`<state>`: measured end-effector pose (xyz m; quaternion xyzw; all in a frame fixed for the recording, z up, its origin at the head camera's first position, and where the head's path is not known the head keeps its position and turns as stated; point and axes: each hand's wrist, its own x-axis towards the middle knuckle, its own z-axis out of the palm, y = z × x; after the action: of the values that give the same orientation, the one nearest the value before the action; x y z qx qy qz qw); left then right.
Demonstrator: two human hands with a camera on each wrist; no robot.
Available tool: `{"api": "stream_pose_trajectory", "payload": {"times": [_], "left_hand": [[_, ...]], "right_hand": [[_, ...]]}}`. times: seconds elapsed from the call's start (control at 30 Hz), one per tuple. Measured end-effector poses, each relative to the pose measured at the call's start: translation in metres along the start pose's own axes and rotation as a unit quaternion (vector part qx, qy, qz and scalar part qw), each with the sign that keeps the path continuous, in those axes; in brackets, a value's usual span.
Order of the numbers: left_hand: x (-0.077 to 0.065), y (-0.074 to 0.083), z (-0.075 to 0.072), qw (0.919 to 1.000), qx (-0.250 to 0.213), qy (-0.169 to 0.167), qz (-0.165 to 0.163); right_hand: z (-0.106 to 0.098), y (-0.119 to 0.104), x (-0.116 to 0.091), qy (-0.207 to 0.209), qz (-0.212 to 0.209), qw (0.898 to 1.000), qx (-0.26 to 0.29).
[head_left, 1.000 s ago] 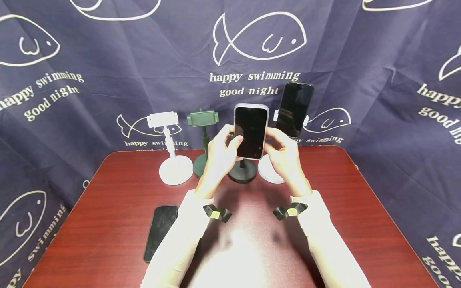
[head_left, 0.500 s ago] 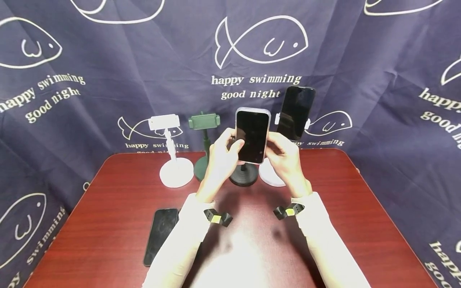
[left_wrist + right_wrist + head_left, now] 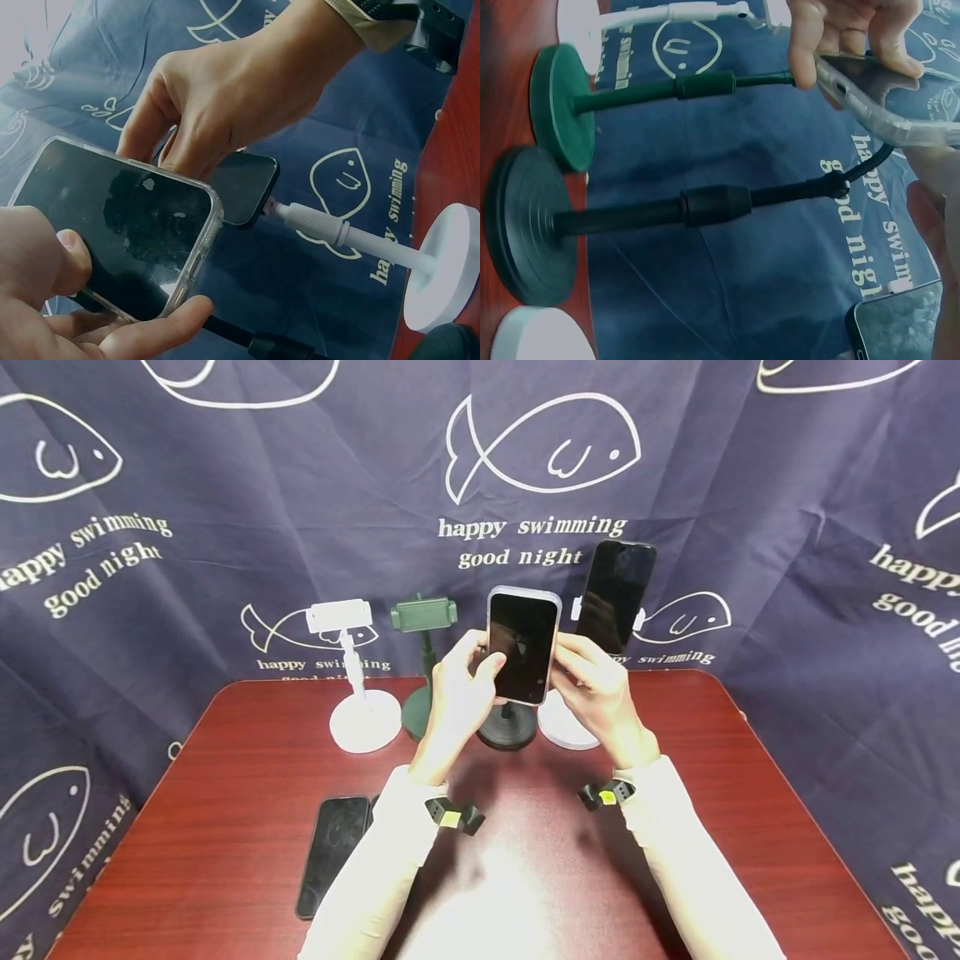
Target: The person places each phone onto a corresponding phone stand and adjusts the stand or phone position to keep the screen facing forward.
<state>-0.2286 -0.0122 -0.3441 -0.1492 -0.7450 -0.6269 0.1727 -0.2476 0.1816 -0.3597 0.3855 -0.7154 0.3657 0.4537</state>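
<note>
In the head view a smartphone [image 3: 525, 643] in a clear case is held upright in front of the black phone stand [image 3: 507, 728]. My left hand [image 3: 459, 693] grips its left lower side, thumb over the dark screen and fingers behind. My right hand [image 3: 602, 693] has its bent fingers at the phone's right edge. In the left wrist view, the right fingertips pass behind that edge and are hidden. The black stand's pole [image 3: 716, 207] rises behind the phone; its clamp is hidden.
A white stand [image 3: 365, 718] and a green stand [image 3: 423, 614] stand to the left with bare clamps. At right, another white stand [image 3: 566, 722] carries a black phone [image 3: 617, 593]. Another phone [image 3: 332, 856] lies on the red table [image 3: 225, 827], partly beside my left sleeve.
My right hand has shifted slightly to the right and turned at the phone's edge, its fingers more bent. The left hand's hold on the smartphone looks the same.
</note>
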Motion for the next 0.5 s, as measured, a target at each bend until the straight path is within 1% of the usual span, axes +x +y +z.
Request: {"api": "stream_pose_trajectory", "payload": {"times": [0.1,0.2,0.37,0.5], "left_hand": [[0.0,0.0,0.0,1.0,0.004,0.001,-0.002],[-0.001,0.001,-0.001,1.0,0.009,-0.001,0.001],[0.0,0.002,-0.002,0.9999,0.014,-0.001,0.007],[-0.001,0.005,-0.003,0.9998,0.019,-0.004,0.007]], "right_hand": [[-0.003,0.001,-0.001,-0.02,-0.015,1.0,-0.012],[-0.006,0.001,-0.002,-0.028,-0.025,0.999,-0.021],[-0.008,0.001,-0.001,-0.034,-0.028,0.999,-0.027],[-0.011,0.001,-0.001,-0.05,-0.033,0.997,-0.046]]}}
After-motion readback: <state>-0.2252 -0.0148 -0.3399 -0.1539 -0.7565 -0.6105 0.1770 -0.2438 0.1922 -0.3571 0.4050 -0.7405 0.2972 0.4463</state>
